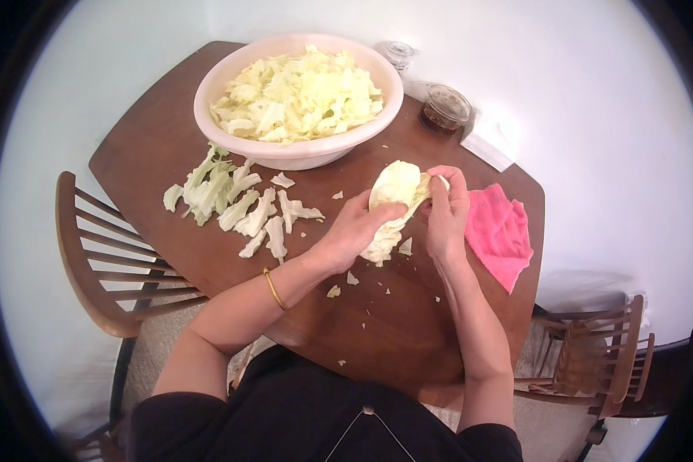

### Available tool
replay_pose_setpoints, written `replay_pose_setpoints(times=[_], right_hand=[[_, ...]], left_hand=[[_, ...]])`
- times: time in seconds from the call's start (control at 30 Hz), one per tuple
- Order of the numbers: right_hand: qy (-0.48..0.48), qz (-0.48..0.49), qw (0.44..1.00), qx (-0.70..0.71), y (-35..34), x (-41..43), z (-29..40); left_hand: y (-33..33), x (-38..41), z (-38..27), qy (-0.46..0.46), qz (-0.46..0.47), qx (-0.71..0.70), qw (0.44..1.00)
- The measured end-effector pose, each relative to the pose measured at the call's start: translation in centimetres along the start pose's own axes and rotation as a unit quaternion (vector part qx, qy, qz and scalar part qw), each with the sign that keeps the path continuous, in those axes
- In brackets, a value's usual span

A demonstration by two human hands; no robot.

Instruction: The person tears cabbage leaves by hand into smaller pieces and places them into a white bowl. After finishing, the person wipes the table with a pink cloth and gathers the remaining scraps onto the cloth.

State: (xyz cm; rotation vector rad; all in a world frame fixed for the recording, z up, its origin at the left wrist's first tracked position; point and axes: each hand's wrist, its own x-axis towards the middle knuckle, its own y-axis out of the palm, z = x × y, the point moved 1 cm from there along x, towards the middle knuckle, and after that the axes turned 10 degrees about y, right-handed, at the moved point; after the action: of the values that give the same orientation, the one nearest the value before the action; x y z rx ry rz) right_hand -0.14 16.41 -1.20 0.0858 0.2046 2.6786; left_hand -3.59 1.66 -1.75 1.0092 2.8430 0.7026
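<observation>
My left hand grips a pale yellow-green piece of cabbage above the wooden table. At its right side my right hand pinches a leaf edge between thumb and fingers. Beyond my hands, a large pale pink plastic basin holds a heap of torn cabbage leaves. Thick white and green cabbage rib pieces lie on the table left of my hands. Small cabbage scraps are scattered below and around them.
A pink cloth lies right of my right hand. A lidded glass container with dark contents, another clear glass vessel and a white box stand along the wall. Wooden chairs are at the left and right.
</observation>
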Motion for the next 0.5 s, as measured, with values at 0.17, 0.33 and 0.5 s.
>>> replay_pose_setpoints(times=[0.17,0.33,0.5], right_hand=[[0.088,0.042,0.963,0.25,0.8,-0.6,0.7],[0.063,0.038,0.928,0.365,-4.7,3.4,0.7],[0.218,0.034,0.948,0.23,-3.7,2.7,2.0]], left_hand=[[-1.0,0.2,0.2,-0.097,0.018,-0.186,0.978],[-0.8,0.5,0.5,-0.157,-0.008,-0.235,0.959],[-1.1,0.5,-0.2,-0.147,0.074,-0.354,0.921]])
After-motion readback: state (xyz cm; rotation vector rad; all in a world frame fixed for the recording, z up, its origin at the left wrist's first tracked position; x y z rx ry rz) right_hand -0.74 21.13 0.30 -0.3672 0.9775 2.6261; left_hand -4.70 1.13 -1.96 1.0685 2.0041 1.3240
